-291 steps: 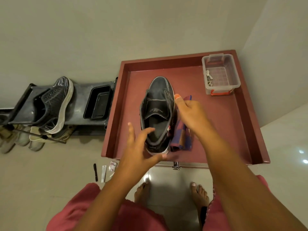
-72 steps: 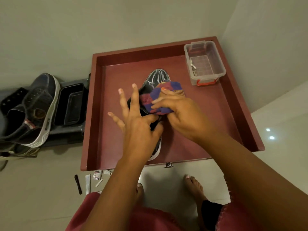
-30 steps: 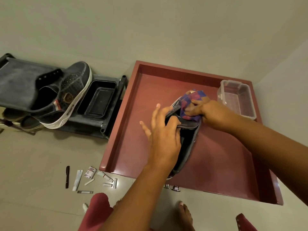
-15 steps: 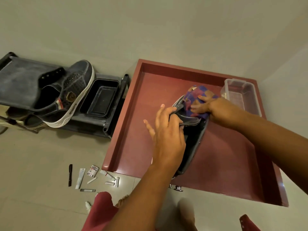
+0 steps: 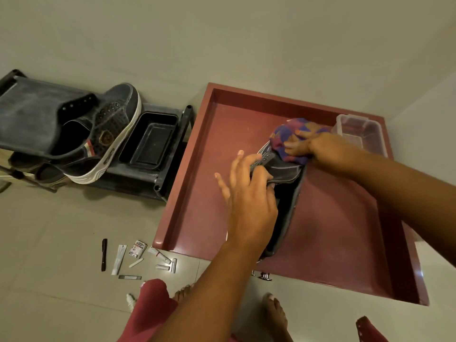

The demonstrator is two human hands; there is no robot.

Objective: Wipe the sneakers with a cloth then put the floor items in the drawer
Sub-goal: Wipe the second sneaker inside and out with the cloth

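A dark sneaker (image 5: 287, 193) lies on the red cabinet top (image 5: 207, 183). My left hand (image 5: 249, 201) grips its collar and tongue, thumb tucked inside the opening. My right hand (image 5: 318, 149) presses a purple and red checked cloth (image 5: 288, 134) onto the sneaker's toe, fingers curled over the cloth. The toe is hidden under the cloth. A second dark sneaker (image 5: 103, 141) with a white sole rests tilted on the shoe rack (image 5: 29, 112) at the left. Several small items (image 5: 138, 257) lie scattered on the floor below the cabinet's left front corner. The drawer knob (image 5: 264, 276) shows under the front edge.
A clear plastic box (image 5: 360, 134) stands at the cabinet's back right, just beyond my right hand. A black tray (image 5: 150, 141) sits on the rack beside the cabinet. More shoes are on the rack's lower shelf (image 5: 37, 169). My bare feet (image 5: 274, 309) stand on the tiled floor.
My right hand has slid the cloth further toward the sneaker's toe. My left hand keeps its grip on the collar. The view has shifted slightly.
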